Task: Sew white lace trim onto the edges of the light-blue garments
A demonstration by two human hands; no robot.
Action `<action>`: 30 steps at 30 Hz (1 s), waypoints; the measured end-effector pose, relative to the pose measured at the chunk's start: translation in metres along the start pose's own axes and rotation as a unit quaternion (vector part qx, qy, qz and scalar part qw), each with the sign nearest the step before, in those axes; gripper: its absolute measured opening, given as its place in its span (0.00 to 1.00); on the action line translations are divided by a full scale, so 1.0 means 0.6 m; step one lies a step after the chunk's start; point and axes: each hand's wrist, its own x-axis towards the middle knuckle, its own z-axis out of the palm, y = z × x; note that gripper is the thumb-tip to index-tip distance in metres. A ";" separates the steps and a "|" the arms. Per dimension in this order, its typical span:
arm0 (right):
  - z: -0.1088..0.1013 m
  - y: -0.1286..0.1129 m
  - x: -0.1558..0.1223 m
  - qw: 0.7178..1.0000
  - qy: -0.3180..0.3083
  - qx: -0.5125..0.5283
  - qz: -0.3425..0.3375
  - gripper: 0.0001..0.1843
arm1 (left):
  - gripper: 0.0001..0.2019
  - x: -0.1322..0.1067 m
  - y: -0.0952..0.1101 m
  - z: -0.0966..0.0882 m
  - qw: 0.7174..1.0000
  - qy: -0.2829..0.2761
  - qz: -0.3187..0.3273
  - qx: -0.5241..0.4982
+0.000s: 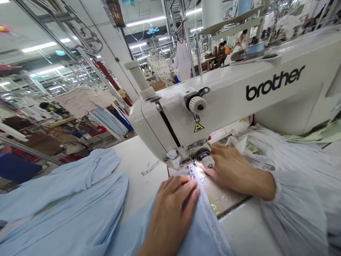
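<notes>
My left hand (174, 209) lies flat on light blue fabric (138, 227), its fingers stretched toward the needle area and a little bent. Along the fabric's right edge runs a strip of white lace trim (211, 220), leading up under the presser foot (190, 164) of a white sewing machine (223, 96). To the right of the foot, my right hand (234, 170) rests low over the machine bed, fingers reaching toward the needle. A white knob (207, 161) hides part of those fingers. I see nothing held in that hand.
Folded light blue garment pieces (66, 202) lie on the table's left side. White gathered fabric (282, 149) is heaped behind my right forearm, with pale green cloth (317, 133) beyond. Thread cones (213, 14) stand above the machine. Racks and other workstations fill the background.
</notes>
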 end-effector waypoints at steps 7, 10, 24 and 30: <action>0.001 -0.016 -0.031 0.992 -0.022 0.040 -0.116 0.18 | 0.08 -0.001 -0.004 -0.003 1.000 0.011 0.007 -0.018; 0.007 -0.016 -0.032 0.993 -0.030 0.034 -0.111 0.17 | 0.10 -0.002 -0.004 -0.005 1.000 0.011 0.006 -0.007; 0.009 -0.020 -0.038 0.995 -0.024 0.018 -0.090 0.16 | 0.13 -0.029 -0.008 0.006 1.000 0.004 0.006 0.005; 0.003 -0.021 -0.032 0.996 -0.038 0.019 -0.085 0.15 | 0.12 -0.027 -0.005 0.009 1.000 0.017 0.007 -0.005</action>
